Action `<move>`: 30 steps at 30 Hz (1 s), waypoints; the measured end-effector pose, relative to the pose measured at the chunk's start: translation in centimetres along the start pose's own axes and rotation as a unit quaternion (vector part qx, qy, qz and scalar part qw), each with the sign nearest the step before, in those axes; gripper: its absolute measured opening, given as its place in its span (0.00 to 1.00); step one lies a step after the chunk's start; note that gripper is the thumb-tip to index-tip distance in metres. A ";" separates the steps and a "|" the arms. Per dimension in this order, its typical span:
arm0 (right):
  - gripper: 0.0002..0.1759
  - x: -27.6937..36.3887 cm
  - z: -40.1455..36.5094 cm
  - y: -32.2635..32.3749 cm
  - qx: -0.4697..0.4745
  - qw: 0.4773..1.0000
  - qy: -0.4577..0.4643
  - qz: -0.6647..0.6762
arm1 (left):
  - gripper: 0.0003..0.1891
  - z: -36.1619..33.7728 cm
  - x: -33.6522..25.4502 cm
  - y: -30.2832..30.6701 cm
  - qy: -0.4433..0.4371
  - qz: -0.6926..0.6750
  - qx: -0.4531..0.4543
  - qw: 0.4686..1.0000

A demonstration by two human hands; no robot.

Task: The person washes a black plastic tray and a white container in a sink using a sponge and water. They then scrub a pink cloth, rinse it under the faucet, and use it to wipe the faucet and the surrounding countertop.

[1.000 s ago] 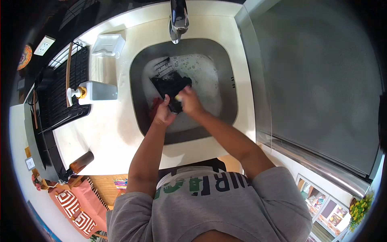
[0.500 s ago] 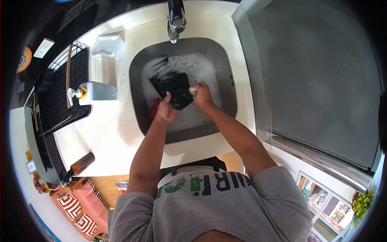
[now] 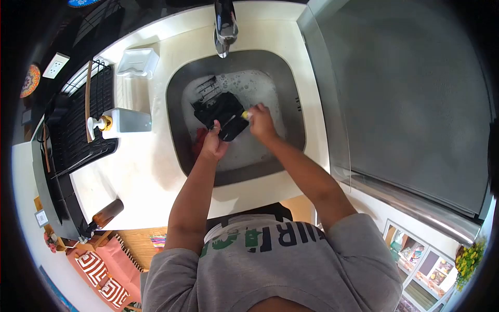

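In the grey sink (image 3: 175,104) a flat black tray-like piece (image 3: 221,112) lies tilted above soapy water. My left hand (image 3: 213,144) grips its near edge, thumb on top and fingers underneath. My right hand (image 3: 262,125) is closed on a small yellow sponge (image 3: 246,115), mostly hidden by the fingers, at the right edge of the black piece. Another black slotted part (image 3: 207,89) shows in the suds just beyond. Something red (image 3: 199,139) lies in the water left of my left hand.
A chrome faucet (image 3: 225,31) overhangs the sink's far side. On the left counter stand a soap pump bottle (image 3: 127,120), a clear plastic container (image 3: 138,62), a black dish rack (image 3: 99,104) and a brown bottle (image 3: 108,212) on its side. A glass panel (image 3: 332,104) borders the right.
The black piece has shifted and tilted slightly, and its outline looks different. My right hand with the sponge stays at its right edge, and my left hand keeps its hold.
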State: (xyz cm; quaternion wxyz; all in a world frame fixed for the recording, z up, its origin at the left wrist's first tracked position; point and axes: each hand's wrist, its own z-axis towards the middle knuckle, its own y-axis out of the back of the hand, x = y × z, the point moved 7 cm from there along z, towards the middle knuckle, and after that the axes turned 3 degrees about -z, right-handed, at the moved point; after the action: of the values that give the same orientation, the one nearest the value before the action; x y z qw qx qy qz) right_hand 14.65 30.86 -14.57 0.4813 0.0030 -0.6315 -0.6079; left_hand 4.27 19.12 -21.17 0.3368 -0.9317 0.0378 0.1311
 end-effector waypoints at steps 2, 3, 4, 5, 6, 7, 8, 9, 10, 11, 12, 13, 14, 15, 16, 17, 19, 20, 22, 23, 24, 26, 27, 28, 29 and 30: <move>0.06 3.9 -1.6 -0.5 0.027 0.995 0.083 0.053 | 0.18 1.0 0.1 0.4 0.001 0.045 0.057 0.997; 0.05 6.8 -2.7 -0.4 0.051 0.980 0.162 0.107 | 0.18 0.9 0.3 0.6 0.005 0.046 0.056 0.997; 0.05 8.0 -2.9 -0.2 0.067 0.981 0.163 0.078 | 0.18 1.0 0.5 0.7 0.027 0.057 0.041 0.997; 0.05 7.6 -2.5 -0.1 0.067 0.981 0.164 0.078 | 0.18 0.9 0.8 1.0 0.047 0.066 0.023 0.996; 0.05 6.2 -1.7 0.1 0.061 0.987 0.135 0.068 | 0.18 0.7 0.6 0.7 0.045 0.066 0.024 0.996; 0.05 4.6 -1.1 -0.1 0.056 0.991 0.104 0.060 | 0.18 0.2 0.5 -0.2 0.027 0.045 0.059 0.997; 0.05 3.3 -0.9 -0.2 0.057 0.991 0.101 0.061 | 0.18 -0.4 0.5 -0.9 0.014 0.023 0.095 0.995; 0.05 2.0 -0.3 -0.1 0.061 0.993 0.088 0.046 | 0.18 -0.4 0.4 -0.6 0.015 0.024 0.096 0.995; 0.05 1.0 0.1 -0.1 0.064 0.994 0.077 0.031 | 0.18 -0.2 0.1 -0.2 0.013 0.026 0.074 0.997; 0.05 0.7 -0.1 -0.4 0.064 0.994 0.078 0.031 | 0.17 -0.1 -0.2 0.4 0.010 0.028 0.052 0.998; 0.05 1.3 0.0 0.3 0.047 0.997 0.060 0.033 | 0.17 -0.1 -0.4 0.4 0.007 0.027 0.052 0.998; 0.05 1.9 0.1 1.0 0.031 0.998 0.044 0.035 | 0.17 -0.1 -0.6 0.5 0.001 0.052 0.047 0.998; 0.05 3.1 -0.4 1.2 0.032 0.998 0.045 0.034 | 0.16 -0.1 -0.5 0.5 -0.002 0.077 0.040 0.996; 0.05 5.5 -1.2 0.5 0.066 0.991 0.101 0.064 | 0.16 -0.1 -0.2 0.4 -0.002 0.076 0.041 0.996; 0.05 7.2 -1.6 0.0 0.099 0.978 0.158 0.094 | 0.15 0.0 0.3 0.4 0.017 0.093 0.031 0.995; 0.05 7.0 -1.5 -0.1 0.100 0.977 0.162 0.094 | 0.15 -0.1 0.6 0.5 0.035 0.108 0.020 0.993; 0.05 4.9 -0.2 -0.5 0.065 0.991 0.099 0.063 | 0.13 1.0 0.3 1.4 0.034 0.089 0.052 0.994; 0.08 3.6 0.6 -0.9 0.073 0.994 0.071 0.033 | 0.14 0.5 -0.1 1.0 0.029 0.082 0.061 0.994; 0.11 0.2 2.5 -0.7 0.069 0.993 0.004 -0.097 | 0.16 -1.0 -0.2 0.6 0.024 0.074 0.068 0.995; 0.12 -2.3 3.6 -1.2 0.076 0.992 -0.046 -0.090 | 0.17 -1.5 -0.5 0.3 0.010 0.099 0.070 0.993; 0.12 -4.4 4.6 -1.5 0.085 0.989 -0.093 -0.082 | 0.18 -2.1 -0.8 0.3 -0.005 0.121 0.070 0.990; 0.11 -4.2 6.7 0.3 0.097 0.981 -0.168 0.033 | 0.18 -1.7 1.2 1.9 0.038 0.156 0.074 0.984; 0.10 -4.5 7.3 0.7 0.107 0.952 -0.244 0.149 | 0.19 -1.5 2.6 2.7 0.086 0.193 0.077 0.974; 0.10 -5.4 8.1 0.4 0.108 0.954 -0.238 0.149 | 0.19 -1.7 3.2 2.8 0.081 0.191 0.078 0.975; 0.10 -6.6 8.6 -0.1 0.065 0.909 -0.288 0.295 | 0.25 -1.8 4.4 2.6 0.094 0.239 0.087 0.962; 0.10 -7.3 8.9 -0.7 0.024 0.839 -0.330 0.431 | 0.30 -1.8 5.2 2.7 0.107 0.286 0.097 0.947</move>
State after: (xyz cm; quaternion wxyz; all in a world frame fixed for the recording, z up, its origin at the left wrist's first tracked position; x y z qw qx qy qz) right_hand 12.72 41.81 -17.75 0.4573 -0.4591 -0.7049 -0.2885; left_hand 9.22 15.97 -22.92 0.3679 -0.8533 0.3507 0.1167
